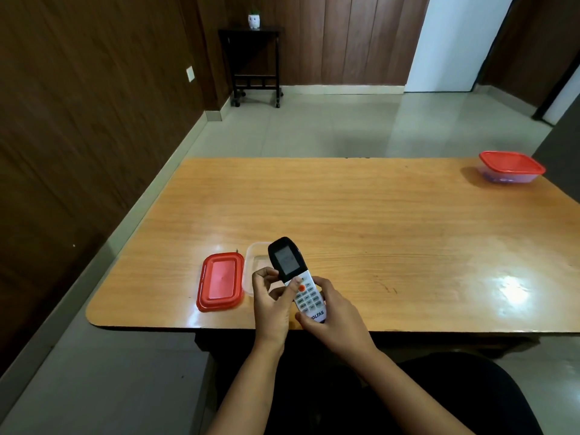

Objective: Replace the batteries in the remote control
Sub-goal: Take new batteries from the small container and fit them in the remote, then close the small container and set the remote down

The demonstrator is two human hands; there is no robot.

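Both hands grasping the remote (298, 279): left hand (272, 301) at mid-body, right hand (332, 309) cupping the bottom. Face-up, battery side hidden; loose grip risks dropping.

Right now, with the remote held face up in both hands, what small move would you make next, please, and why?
Probably turn the remote over: its buttons and screen face up in the left hand and right hand, so the back is hidden.

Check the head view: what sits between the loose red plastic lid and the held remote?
A clear lidless plastic container lies there, right beside the red plastic lid; the black-and-white remote overlaps its right part in the head view.
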